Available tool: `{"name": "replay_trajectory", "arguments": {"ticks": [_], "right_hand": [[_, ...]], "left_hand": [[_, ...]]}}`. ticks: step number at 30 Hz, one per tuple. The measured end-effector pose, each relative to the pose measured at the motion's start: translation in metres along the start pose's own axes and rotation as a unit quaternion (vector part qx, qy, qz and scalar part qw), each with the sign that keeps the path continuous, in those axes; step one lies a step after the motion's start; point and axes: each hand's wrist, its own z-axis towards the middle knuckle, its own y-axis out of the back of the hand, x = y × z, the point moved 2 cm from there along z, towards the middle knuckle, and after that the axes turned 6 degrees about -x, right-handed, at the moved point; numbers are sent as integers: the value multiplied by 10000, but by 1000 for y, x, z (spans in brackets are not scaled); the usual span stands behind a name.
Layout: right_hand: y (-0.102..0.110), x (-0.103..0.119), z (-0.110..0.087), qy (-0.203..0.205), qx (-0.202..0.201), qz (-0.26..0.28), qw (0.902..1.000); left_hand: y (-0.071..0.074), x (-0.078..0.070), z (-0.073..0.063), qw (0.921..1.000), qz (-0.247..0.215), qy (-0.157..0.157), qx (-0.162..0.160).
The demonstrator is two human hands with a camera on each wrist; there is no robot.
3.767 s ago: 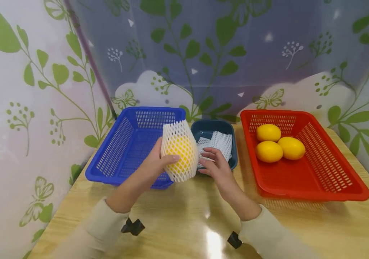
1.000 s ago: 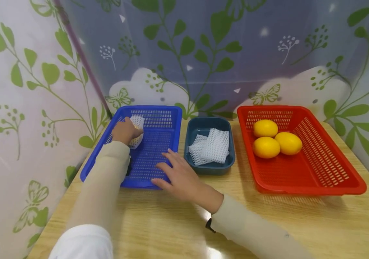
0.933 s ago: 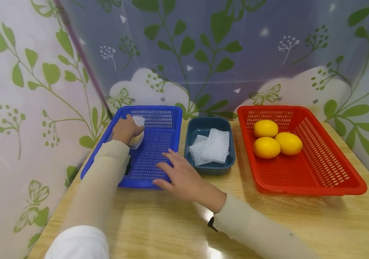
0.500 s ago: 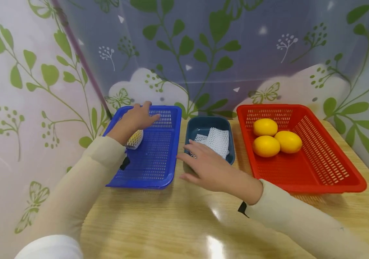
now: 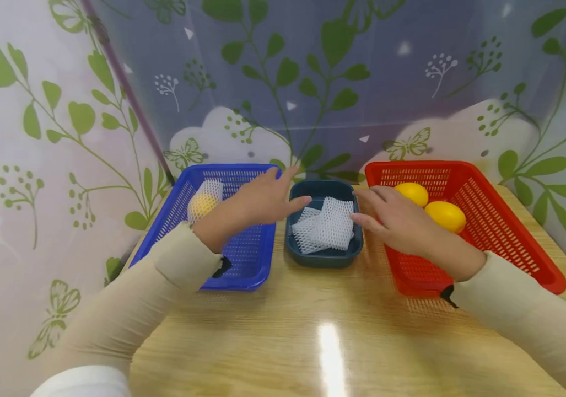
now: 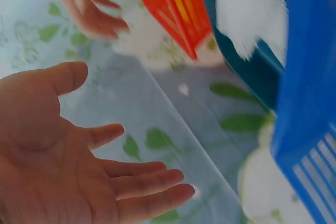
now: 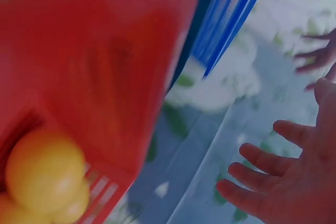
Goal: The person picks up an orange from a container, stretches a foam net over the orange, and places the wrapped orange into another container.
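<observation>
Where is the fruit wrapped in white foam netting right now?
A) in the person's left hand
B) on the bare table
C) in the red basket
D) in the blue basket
D: the netted fruit lies in the blue basket, and both hands are open and hold nothing.

Leaf-patterned curtain point(image 5: 312, 82) behind a glossy wooden table point(image 5: 312, 342)

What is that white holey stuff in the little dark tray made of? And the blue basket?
The white net sleeves look like soft foam mesh: puffy, matte strands. The blue slotted basket looks like hard, slightly glossy moulded plastic.
</observation>
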Motion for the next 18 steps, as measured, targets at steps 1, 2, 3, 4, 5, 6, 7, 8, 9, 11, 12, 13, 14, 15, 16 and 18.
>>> {"name": "replay_trajectory", "arguments": {"ticks": [1, 2, 3, 4, 5, 6, 7, 8, 9, 11, 12, 13, 14, 15, 16, 18], "right_hand": [[3, -8, 1, -211, 75, 36, 9997], [6, -16, 3, -408, 141, 101, 9990], [9, -24, 5, -618, 230, 187, 9977], [11, -32, 7, -821, 327, 294, 9957], [13, -41, 9, -998, 409, 412, 9933], [14, -49, 11, -1160, 495, 513, 9907], [15, -57, 14, -1279, 576, 590, 9884], [15, -65, 15, -1374, 650, 649, 9863], [16, -72, 16, -1464, 741, 682, 9841], [15, -84, 18, -1526, 900, 699, 9817], [14, -89, 18, -1521, 968, 713, 9810], [13, -93, 19, -1499, 1012, 762, 9806], [12, -97, 19, -1481, 1036, 827, 9800], [11, -101, 20, -1476, 1059, 895, 9793], [9, -104, 21, -1452, 1048, 948, 9792], [7, -110, 23, -1464, 1023, 1023, 9786]], "left_hand": [[-3, -6, -1, 9999, 9, -104, 28], [-6, -13, -2, 9998, 4, -186, 68], [-9, -18, -3, 9995, 14, -286, 94], [-12, -24, -3, 9992, 16, -360, 152], [-16, -29, -4, 9988, 20, -429, 223], [-20, -34, -4, 9984, 41, -480, 284], [-24, -38, -5, 9980, 53, -514, 362], [-27, -42, -5, 9976, 44, -550, 429], [-31, -46, -5, 9972, 31, -577, 484], [-39, -54, -4, 9963, 23, -635, 584], [-42, -58, -4, 9957, 20, -679, 624], [-45, -62, -4, 9952, 16, -731, 651], [-49, -66, -3, 9947, 11, -784, 666], [-53, -70, -2, 9942, 40, -843, 669], [-56, -74, 0, 9936, 57, -900, 675], [-63, -82, 2, 9929, 63, -958, 709]]}}
